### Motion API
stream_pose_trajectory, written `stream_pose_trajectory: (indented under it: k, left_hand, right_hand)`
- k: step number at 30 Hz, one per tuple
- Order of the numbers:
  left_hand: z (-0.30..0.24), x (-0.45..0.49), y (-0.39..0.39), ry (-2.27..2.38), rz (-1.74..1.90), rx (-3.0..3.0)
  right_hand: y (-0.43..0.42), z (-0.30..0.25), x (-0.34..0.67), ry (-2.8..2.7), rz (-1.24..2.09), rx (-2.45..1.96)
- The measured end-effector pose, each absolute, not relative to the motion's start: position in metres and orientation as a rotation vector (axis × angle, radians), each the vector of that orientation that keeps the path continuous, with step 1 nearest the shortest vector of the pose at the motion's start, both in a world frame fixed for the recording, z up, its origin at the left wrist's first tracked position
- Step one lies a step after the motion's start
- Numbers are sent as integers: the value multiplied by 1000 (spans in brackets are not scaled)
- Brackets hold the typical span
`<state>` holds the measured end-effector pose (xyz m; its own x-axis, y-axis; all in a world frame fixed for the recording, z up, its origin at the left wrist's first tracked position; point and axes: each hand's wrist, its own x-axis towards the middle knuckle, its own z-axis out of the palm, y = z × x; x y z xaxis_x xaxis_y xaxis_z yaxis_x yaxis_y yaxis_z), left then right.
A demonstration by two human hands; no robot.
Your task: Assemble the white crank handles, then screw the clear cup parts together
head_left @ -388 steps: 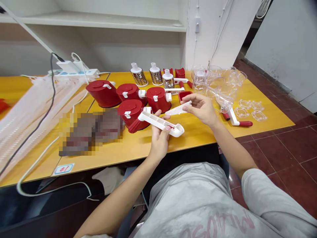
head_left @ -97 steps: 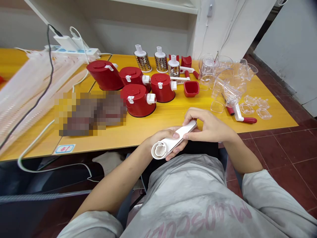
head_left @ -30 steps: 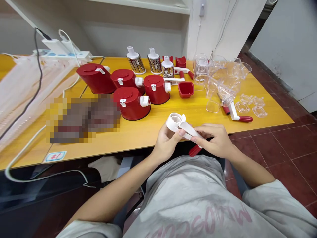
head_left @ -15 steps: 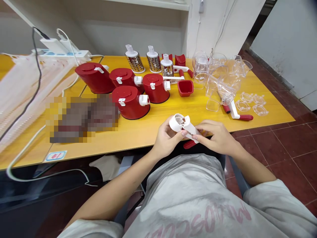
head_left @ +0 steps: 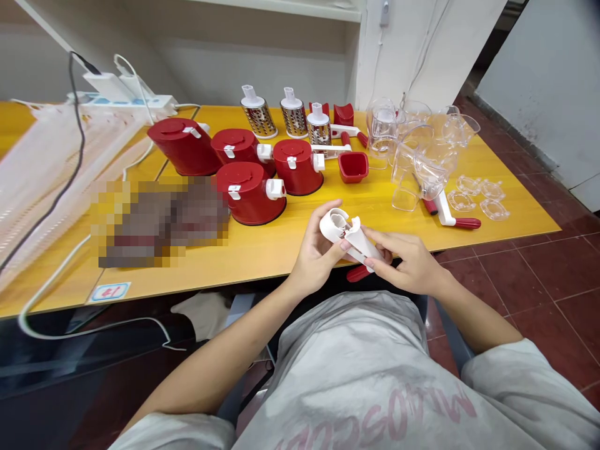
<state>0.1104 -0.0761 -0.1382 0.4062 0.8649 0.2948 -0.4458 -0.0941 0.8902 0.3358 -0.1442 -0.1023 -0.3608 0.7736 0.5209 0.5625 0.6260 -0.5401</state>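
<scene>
Gripping a white crank (head_left: 330, 227) by its round end with a curled left hand (head_left: 315, 259), and pinching its white cover (head_left: 360, 242) with a half-closed right hand (head_left: 407, 259). Held up in the air at the near edge of the yellow table (head_left: 262, 245).

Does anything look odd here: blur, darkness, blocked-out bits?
Head view: a blocky, pixelated patch masks part of the yellow tabletop; same view: the top right corner darkens; same view: transparent plastic parts overlap, edges hard to separate; same view: the bare left hand, bare right hand and white plastic handle look fairly sharp.
</scene>
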Motion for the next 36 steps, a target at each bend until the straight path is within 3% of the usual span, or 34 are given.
stream_pose_trajectory:
  k: [14,36]
  left_hand:
    - [-131,106,-78,453,1017,1191]
    - [-137,102,-73,387,976,1130]
  right_hand:
    - [-146,-109,328,-1926,544,-1093]
    - [-145,-112,328,-1948,504,-1064]
